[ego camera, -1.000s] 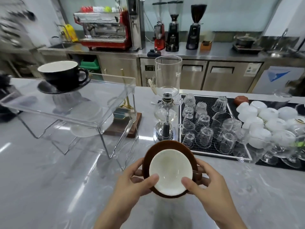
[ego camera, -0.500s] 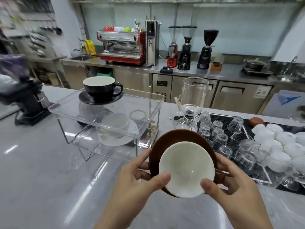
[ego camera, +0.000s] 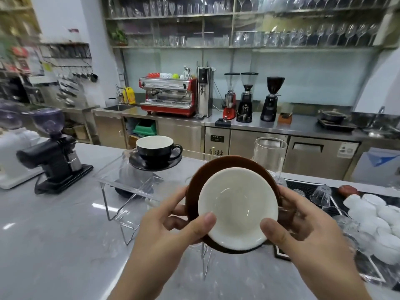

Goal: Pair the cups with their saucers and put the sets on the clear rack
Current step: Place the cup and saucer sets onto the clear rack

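Head: both hands (ego camera: 171,230) (ego camera: 303,230) grip brown saucer (ego camera: 207,172).

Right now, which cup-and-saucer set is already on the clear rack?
The black cup on its black saucer, on the clear rack. The brown cup and brown saucer are in both hands.

The table (ego camera: 54,234) was a grey, glossy marble-look slab. On it stood the clear rack (ego camera: 129,182) on thin wire legs, a black coffee grinder (ego camera: 54,152) at the left with a white machine (ego camera: 13,156) beside it, and at the right a black drip mat (ego camera: 307,187) crowded with upturned glasses (ego camera: 321,192) and white cups (ego camera: 368,211).
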The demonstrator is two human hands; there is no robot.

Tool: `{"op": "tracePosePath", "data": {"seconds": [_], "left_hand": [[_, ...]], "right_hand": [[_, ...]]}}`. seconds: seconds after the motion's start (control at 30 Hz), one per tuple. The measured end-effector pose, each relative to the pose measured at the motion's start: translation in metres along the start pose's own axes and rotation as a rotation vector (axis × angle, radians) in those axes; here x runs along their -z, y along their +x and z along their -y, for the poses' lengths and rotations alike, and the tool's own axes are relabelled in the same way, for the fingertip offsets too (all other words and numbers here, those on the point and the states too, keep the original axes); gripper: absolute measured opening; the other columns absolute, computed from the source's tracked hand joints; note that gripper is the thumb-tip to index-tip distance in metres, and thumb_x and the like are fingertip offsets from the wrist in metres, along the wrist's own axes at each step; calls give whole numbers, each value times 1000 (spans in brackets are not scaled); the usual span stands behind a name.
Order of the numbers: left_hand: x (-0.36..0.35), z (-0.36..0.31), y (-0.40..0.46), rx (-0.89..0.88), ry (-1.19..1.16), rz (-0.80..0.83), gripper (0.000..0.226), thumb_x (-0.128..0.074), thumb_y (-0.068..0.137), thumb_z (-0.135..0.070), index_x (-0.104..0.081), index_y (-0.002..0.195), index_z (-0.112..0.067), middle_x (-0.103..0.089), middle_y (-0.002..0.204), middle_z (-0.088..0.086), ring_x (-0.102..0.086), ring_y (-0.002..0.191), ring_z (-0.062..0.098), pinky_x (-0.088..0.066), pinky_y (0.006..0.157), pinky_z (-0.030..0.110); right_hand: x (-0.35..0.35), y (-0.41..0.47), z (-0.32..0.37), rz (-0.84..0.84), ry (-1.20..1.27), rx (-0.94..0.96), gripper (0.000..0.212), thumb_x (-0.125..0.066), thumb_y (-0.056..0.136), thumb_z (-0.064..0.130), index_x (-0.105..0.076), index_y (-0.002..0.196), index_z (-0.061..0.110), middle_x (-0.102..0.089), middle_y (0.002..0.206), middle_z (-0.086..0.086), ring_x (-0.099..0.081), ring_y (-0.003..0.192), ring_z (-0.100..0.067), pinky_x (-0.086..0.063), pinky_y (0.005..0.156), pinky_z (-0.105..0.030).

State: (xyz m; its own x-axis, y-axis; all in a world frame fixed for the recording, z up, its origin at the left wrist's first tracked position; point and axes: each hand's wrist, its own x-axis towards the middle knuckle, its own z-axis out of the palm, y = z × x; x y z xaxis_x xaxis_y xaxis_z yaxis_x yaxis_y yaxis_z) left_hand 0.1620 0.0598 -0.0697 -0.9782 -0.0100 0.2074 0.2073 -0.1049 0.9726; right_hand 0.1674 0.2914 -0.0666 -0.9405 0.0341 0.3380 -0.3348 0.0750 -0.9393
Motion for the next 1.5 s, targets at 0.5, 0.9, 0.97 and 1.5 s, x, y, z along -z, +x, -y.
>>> {"op": "tracePosePath", "data": {"seconds": [0.5,0.9,0.97,1.5], "left_hand": [[52,-27,62,-65,118,-124,56,-89,59,-54,-74,110,-34,-81,86,2,-78,86,20,-63,72,31],[57,-12,92,32,256,-178,48,-73,63,-63,-76,99,-30,-80,77,-5,-75,74,11,-57,58,18],[58,-11,96,51,294,-173,47,-72,66,-63,-77,98,-28,-80,75,-3,-75,70,13,-59,62,22],[68,-1,113,163,449,-115,50,-70,72,-68,-80,77,-19,-79,69,0,-76,61,15,-64,74,37]], "right_hand": [[-65,91,9,105,-42,83,40,-78,66,51,-62,103,51,-73,98,16,-77,80,-12,-60,62,-20],[-74,119,-15,78,-185,-12,44,-66,61,74,-61,99,52,-74,94,22,-72,82,-4,-58,64,-19],[-74,122,-20,63,-206,-22,63,-65,60,75,-62,114,43,-75,94,15,-72,87,-8,-58,70,-20],[-78,135,-27,37,-431,-6,16,-66,81,53,-76,89,43,-77,79,18,-73,76,3,-59,75,-28]]}}
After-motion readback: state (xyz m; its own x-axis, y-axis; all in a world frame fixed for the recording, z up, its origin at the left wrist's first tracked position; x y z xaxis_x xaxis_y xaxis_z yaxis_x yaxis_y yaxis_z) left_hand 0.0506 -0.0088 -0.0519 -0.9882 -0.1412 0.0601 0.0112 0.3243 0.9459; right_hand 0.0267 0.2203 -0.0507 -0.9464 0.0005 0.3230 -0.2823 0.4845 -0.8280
